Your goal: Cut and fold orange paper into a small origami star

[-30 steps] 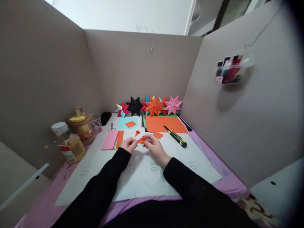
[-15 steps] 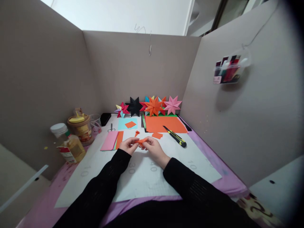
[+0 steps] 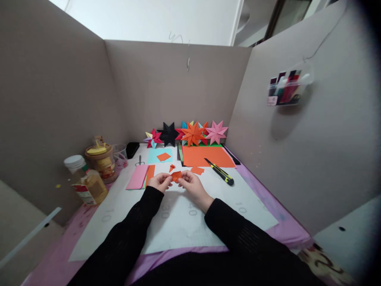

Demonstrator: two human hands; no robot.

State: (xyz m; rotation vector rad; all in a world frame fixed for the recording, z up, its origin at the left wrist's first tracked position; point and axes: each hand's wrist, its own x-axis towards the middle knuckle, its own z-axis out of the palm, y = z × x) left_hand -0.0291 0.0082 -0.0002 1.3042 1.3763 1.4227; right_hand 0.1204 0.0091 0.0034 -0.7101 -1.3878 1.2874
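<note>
A small orange paper square [image 3: 176, 177] with creases is pinched between both hands above the white mat. My left hand [image 3: 160, 182] grips its left edge between thumb and fingers. On the opposite edge, my right hand [image 3: 191, 184] is closed on the paper the same way. Just beyond lies a small folded orange piece [image 3: 172, 168], and loose orange paper pieces [image 3: 197, 171] rest to the right of it. Another orange piece [image 3: 163, 157] is on a light blue sheet [image 3: 151, 155]. Pink paper strips [image 3: 137, 177] are stacked left of my left hand.
A box cutter [image 3: 219, 172] lies to the right, below a large orange sheet [image 3: 208, 156]. Scissors [image 3: 139, 161] lie at the left. Folded paper stars [image 3: 193, 134] stand along the back wall. A bottle [image 3: 89, 184] and a lidded tub [image 3: 101, 161] stand at the left edge.
The orange paper in my hands was narrow and folded or seen edge-on; now it shows as an opened square facing me. Both hands have barely moved.
</note>
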